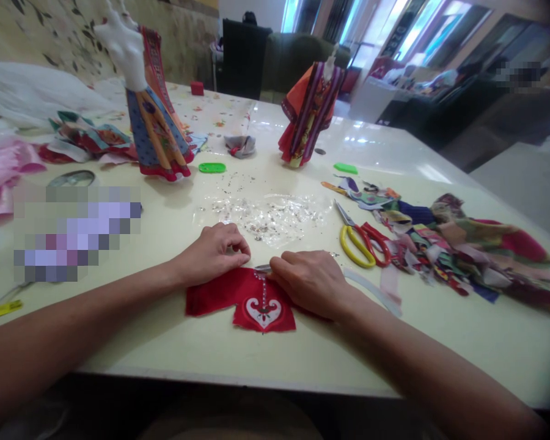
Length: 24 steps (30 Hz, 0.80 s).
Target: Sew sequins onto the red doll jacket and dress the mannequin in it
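Note:
A small piece of red fabric [220, 292] lies flat near the table's front edge. It bears a white heart-shaped motif [263, 313] with a line of small pale beads [264, 292] running up from it. My right hand [309, 278] is closed around what look like metal tweezers [262, 268], their tips over the upper end of the bead line. My left hand [220, 247] rests at the fabric's upper left edge, thumb and forefinger pinched together; anything between them is too small to make out. Beyond both hands, a clear plastic sheet [275, 214] carries scattered tiny shiny beads.
Scissors [358, 245] with yellow and red handles lie right of my right hand, beside heaped fabric scraps [440, 244]. Two small dress forms [156, 122] [307, 116] in patterned clothes stand farther back. A roll of tape [72, 178] and a green plastic piece [212, 167] are on the table.

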{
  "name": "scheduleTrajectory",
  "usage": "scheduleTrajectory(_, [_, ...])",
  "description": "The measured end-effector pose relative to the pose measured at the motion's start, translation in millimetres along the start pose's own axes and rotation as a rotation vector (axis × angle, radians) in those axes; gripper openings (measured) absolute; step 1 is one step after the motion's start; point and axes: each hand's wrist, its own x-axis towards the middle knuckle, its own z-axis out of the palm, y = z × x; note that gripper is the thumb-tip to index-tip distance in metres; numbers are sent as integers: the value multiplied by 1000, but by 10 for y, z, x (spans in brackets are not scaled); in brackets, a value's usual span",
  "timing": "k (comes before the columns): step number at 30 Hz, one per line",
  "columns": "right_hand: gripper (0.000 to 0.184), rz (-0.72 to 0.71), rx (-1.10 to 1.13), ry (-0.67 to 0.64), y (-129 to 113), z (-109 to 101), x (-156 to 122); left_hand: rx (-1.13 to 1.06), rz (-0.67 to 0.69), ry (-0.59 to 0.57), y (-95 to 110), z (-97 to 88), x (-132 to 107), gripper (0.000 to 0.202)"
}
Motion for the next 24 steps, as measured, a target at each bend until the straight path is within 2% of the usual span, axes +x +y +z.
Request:
scheduleTrajectory(8, [23,-34,-58,-17,-11,-29,3,53,-14,-56,-3,26,16,12])
scheduleTrajectory(24, [11,-68,-76,-127,-25,-93,17,164,3,-34,57,114,18,9])
